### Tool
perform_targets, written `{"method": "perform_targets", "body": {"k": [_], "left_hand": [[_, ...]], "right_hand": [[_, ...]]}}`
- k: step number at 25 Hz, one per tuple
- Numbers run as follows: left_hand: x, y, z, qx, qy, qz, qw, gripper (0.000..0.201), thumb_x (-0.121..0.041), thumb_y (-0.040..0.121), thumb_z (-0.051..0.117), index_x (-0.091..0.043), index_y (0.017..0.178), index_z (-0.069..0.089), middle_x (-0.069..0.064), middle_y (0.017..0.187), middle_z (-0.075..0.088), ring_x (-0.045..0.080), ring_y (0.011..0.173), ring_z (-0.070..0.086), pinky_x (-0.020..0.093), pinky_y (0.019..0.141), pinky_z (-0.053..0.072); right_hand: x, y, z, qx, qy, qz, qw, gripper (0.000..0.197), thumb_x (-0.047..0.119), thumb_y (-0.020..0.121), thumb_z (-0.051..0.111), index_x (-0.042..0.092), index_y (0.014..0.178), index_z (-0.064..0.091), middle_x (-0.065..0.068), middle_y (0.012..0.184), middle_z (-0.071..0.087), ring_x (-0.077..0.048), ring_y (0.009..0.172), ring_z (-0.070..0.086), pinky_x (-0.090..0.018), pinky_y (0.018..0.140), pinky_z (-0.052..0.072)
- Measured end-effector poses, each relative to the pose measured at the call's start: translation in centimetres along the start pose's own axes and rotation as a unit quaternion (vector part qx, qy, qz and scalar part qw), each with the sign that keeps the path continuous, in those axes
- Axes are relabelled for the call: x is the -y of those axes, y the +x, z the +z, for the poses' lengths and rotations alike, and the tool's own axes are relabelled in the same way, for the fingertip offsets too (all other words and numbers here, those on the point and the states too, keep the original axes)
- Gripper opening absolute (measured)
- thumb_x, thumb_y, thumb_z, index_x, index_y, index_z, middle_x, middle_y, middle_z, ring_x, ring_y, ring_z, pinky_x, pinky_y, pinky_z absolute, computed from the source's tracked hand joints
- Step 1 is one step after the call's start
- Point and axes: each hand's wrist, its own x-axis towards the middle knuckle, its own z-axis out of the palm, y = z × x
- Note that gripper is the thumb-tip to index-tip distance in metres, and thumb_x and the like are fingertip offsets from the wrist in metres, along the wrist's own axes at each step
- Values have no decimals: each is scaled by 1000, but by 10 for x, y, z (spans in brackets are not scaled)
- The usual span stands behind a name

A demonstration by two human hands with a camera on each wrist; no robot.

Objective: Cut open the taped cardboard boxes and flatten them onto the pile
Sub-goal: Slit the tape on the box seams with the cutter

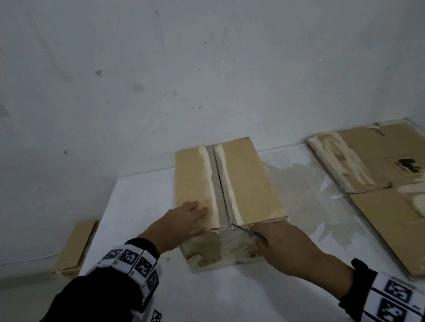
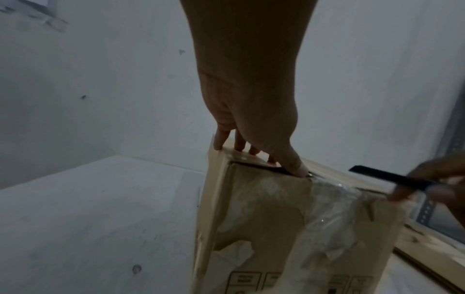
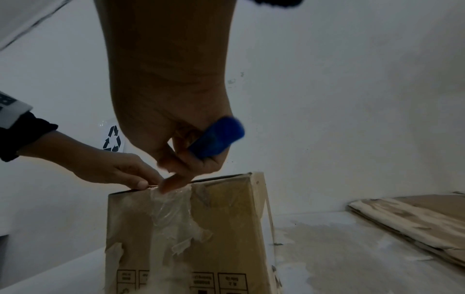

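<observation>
A closed cardboard box stands on the white table, its top seam covered by tape. My left hand lies flat on the box's left top flap near the front edge, and its thumb presses at that edge. My right hand grips a knife by its blue handle. The thin blade points at the front top corner of the seam, where crumpled clear tape runs down the box's front face.
A pile of flattened cardboard lies on the table at the right, close to the wall. Another flat cardboard piece sits low at the left, beyond the table's edge. The wall stands right behind the box.
</observation>
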Motion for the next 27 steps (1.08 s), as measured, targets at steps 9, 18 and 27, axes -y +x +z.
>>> {"method": "perform_targets", "body": {"k": [9, 18, 27], "left_hand": [[4, 6, 53, -184, 126, 41, 974, 51, -23, 105, 1, 3, 117, 43, 30, 101, 65, 43, 86, 66, 48, 51, 57], [2, 15, 64, -206, 85, 30, 974, 61, -34, 105, 13, 2, 115, 61, 29, 105, 66, 43, 91, 67, 49, 56, 57], [1, 18, 67, -241, 114, 47, 963, 58, -35, 105, 20, 0, 112, 65, 27, 102, 67, 41, 89, 67, 47, 57, 57]], "right_hand": [[17, -7, 8, -14, -76, -9, 997, 51, 38, 102, 16, 27, 151, 14, -1, 122, 59, -19, 104, 57, -28, 72, 38], [40, 9, 28, -39, -113, 44, 992, 51, 29, 101, 24, 19, 151, 17, -5, 96, 65, -20, 72, 52, -31, 58, 33], [59, 17, 31, -83, -108, 121, 983, 39, 30, 98, 27, 26, 137, 32, 4, 67, 49, -19, 59, 47, -27, 44, 23]]}}
